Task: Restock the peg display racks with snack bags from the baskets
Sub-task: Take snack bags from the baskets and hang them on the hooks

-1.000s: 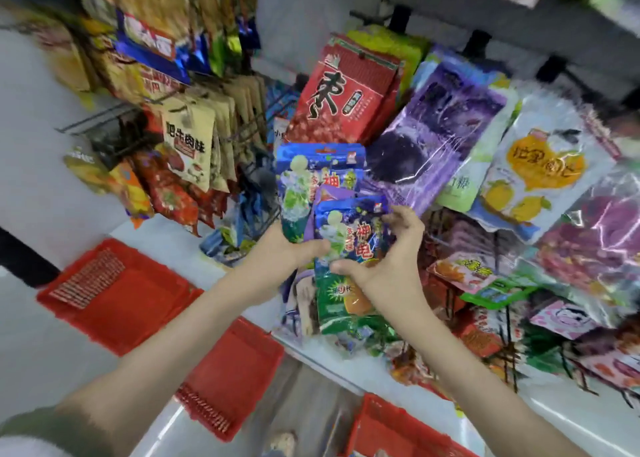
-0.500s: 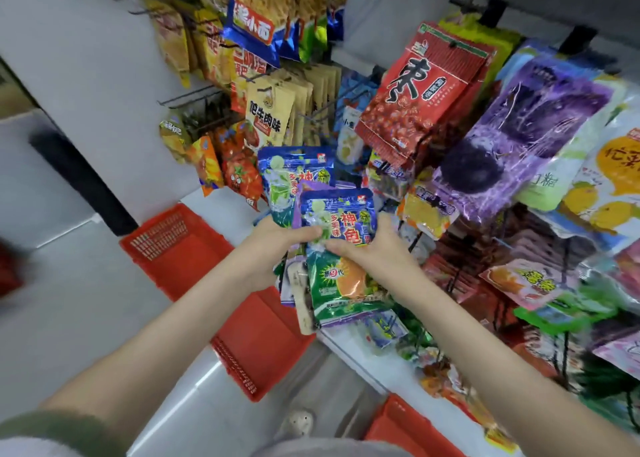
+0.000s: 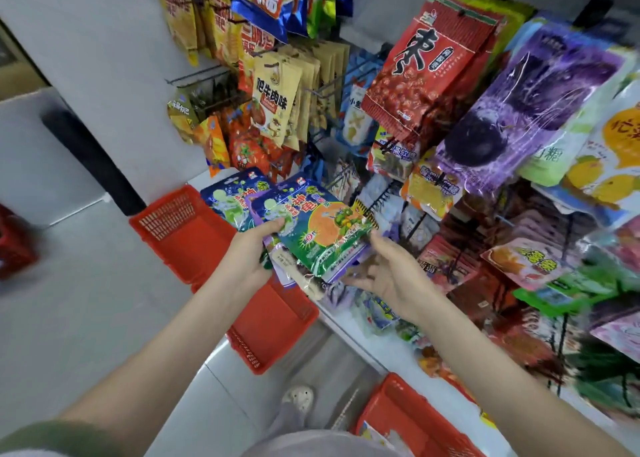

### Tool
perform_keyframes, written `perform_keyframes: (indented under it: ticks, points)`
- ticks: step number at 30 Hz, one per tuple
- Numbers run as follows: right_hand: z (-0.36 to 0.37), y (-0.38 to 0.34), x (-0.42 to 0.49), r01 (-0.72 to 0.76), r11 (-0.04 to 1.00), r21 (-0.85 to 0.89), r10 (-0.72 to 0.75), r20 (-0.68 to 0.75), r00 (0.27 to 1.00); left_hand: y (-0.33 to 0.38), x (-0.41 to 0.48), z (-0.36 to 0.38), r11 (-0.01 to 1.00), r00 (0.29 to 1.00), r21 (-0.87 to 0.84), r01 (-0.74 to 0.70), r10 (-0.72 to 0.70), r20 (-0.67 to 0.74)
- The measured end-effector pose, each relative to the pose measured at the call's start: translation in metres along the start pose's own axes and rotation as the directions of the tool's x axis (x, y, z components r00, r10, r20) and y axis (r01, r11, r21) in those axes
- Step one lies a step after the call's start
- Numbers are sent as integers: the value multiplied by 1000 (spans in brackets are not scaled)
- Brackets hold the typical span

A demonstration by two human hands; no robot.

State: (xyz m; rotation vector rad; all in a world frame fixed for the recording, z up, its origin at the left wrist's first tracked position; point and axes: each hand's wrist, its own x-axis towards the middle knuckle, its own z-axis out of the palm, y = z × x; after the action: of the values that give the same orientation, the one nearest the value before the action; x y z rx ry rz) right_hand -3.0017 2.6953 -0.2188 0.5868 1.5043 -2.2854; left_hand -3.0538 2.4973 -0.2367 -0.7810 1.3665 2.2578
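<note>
Left hand [image 3: 249, 254] grips stacked snack bags [image 3: 320, 228] by their left edge. Right hand [image 3: 393, 275], fingers loose and empty, sits under their right end.

Bright, even light; blurred, warped edges

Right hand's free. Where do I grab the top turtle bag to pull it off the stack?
Pinch the turtle bag at its lower-right edge, coming from the right with the right hand. The left hand grips the stack by its left side, so that thin, flat edge overhangs free.
</note>
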Motion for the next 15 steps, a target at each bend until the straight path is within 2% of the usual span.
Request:
perform_keyframes:
  ticks: [5,10,15]
  points:
    - [5,2,-3,212,966,-145,-231,-130,964,-1,-10,3,997,999,-71,-33,34,19]
    - [19,-30,-5,337,886,-317,-379,-79,922,18,-31,17,981,981,-147,-127,146,129]
    - [34,-63,-11,408,835,-368,-472,-101,876,44,-49,39,972,959,-84,-221,232,163]
